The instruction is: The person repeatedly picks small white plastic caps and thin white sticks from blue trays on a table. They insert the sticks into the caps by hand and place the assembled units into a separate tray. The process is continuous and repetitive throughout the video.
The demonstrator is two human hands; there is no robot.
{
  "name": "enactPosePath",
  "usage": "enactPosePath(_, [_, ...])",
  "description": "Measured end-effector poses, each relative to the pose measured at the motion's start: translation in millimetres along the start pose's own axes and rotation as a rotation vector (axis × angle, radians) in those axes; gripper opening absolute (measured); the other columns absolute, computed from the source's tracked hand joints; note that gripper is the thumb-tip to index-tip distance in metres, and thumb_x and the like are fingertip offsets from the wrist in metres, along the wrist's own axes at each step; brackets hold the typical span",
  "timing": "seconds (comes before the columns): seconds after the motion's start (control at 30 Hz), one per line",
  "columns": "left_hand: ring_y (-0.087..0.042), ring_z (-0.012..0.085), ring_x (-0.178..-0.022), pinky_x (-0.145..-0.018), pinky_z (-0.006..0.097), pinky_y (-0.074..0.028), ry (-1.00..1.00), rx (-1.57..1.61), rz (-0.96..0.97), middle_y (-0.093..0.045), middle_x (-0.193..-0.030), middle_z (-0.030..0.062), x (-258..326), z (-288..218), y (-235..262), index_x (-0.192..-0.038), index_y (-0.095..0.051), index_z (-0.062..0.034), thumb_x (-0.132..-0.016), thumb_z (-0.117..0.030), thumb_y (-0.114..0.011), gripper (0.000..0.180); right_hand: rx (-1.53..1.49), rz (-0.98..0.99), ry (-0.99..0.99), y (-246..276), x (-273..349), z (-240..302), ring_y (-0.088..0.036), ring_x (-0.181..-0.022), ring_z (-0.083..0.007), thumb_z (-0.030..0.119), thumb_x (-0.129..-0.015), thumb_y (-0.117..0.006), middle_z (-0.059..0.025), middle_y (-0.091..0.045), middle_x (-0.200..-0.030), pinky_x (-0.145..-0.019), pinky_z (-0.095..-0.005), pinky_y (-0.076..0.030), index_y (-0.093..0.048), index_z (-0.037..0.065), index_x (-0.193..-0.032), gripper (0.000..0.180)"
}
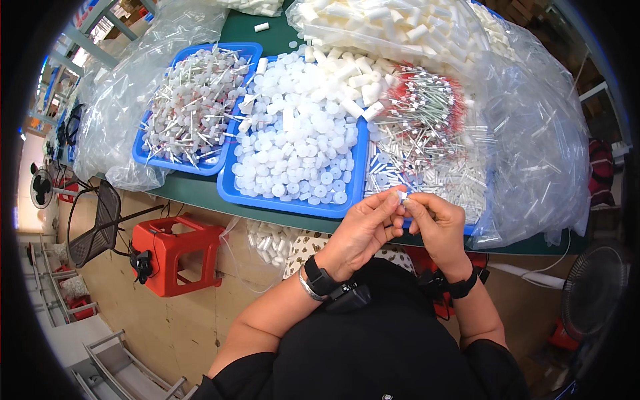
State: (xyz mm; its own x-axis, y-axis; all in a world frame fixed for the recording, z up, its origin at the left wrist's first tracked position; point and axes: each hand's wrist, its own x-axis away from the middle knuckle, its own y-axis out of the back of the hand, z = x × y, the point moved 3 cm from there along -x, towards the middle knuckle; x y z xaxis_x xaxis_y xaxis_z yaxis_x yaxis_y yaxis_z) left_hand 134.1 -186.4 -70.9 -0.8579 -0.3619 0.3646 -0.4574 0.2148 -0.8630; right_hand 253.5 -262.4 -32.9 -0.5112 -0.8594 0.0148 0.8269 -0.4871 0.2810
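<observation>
Presently we pinch a small white part (402, 197) between left hand (363, 230) and right hand (437, 223) — above the blue tray (293, 199) edge (fingertips closed). Best keep pieces aligned — press gently.

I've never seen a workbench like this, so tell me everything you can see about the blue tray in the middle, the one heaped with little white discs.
The middle blue tray is a shallow rectangular bin, seemingly plastic, lying flat on the green table. It is heaped with small white round caps, with short white tubes spilling over its far end. Another blue tray of pin-like parts sits at its left. The person's hands work just past its near right corner, not touching it.
</observation>
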Motion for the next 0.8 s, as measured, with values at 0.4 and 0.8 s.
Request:
enactPosePath(0.4, [-0.062,0.0135,-0.086,-0.08,0.026,-0.053,-0.23,-0.088,-0.169,-0.062,-0.095,0.0066,10,-34,10,-0.123,-0.055,-0.0016,-0.098,-0.029,-0.055,0.037,0.78,0.232,0.513,36,-21,1,-0.064,-0.075,-0.0264,0.005,-0.081,-0.063,-0.0103,-0.066,-0.08,-0.066,-0.0345,-0.052,-0.068,0.002,-0.093,0.013])
enactPosePath(0.8, [-0.064,0.0222,-0.102,-0.09,0.032,-0.054,-0.217,-0.098,-0.109,-0.063,-0.105,0.0135,7,-22,9,-0.126,-0.05,0.0023,-0.099,-0.022,-0.053,0.036,0.528,0.249,0.373,26,-18,11,-0.064,-0.07,-0.0269,0.003,-0.082,-0.064,-0.0115,-0.065,-0.083,-0.062,-0.034,-0.05,-0.064,0.001,-0.09,0.008])
